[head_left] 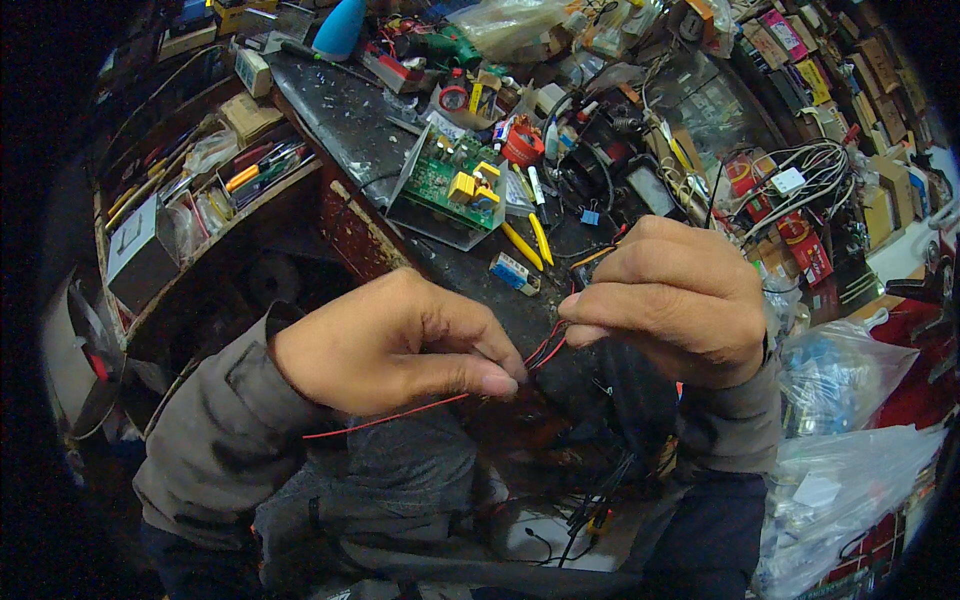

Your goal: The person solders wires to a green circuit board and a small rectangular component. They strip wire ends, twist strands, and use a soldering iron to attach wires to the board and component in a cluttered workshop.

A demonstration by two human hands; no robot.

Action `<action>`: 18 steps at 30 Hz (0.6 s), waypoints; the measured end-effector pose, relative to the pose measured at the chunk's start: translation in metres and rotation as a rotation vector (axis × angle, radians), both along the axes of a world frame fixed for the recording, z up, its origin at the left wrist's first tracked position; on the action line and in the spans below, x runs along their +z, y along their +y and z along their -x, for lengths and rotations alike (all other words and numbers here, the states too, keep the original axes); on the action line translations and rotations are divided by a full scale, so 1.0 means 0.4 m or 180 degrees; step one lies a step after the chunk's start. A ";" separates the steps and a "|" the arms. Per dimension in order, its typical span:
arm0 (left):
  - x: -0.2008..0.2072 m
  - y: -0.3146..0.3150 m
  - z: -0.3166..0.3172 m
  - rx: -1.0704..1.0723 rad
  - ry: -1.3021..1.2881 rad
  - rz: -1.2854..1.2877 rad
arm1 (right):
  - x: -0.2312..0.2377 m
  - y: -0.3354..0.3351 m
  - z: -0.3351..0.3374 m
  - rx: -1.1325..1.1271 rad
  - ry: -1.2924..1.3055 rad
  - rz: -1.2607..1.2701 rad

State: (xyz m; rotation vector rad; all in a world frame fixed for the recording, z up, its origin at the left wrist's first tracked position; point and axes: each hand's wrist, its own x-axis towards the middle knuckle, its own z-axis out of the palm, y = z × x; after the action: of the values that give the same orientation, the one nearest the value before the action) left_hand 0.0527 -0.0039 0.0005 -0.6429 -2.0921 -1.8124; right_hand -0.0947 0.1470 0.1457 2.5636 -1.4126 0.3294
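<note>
Thin red and black wires stretch between my two hands above the workbench's front edge. My left hand pinches them between thumb and forefinger. From under it, one red wire end sticks out toward my left sleeve. My right hand has its fingertips closed on the other part of the wires. Its curled fingers hide where they run on. Just beyond the hands lie a small blue and white box and yellow-handled pliers. A green circuit board with yellow parts rests behind them.
An open drawer of pens and tools stands at the left. Bundled white cables and red boxes crowd the right. Clear plastic bags fill the lower right. A blue cone stands at the far bench edge.
</note>
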 end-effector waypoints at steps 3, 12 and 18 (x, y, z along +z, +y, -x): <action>0.000 0.007 0.003 0.0214 0.0171 -0.0180 | -0.002 -0.002 -0.002 -0.0007 0.0043 -0.0004; 0.005 0.023 0.001 0.1273 0.0735 0.0112 | 0.002 0.011 -0.016 -0.0431 -0.0040 -0.0051; 0.012 0.016 -0.003 0.1631 0.0519 0.0106 | 0.010 0.015 0.014 -0.0676 -0.0100 -0.0267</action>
State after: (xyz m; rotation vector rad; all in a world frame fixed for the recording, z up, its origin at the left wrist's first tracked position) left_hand 0.0539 0.0025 0.0053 -0.2184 -1.9520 -1.3933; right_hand -0.1004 0.1531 0.1497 2.4507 -1.7259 0.2830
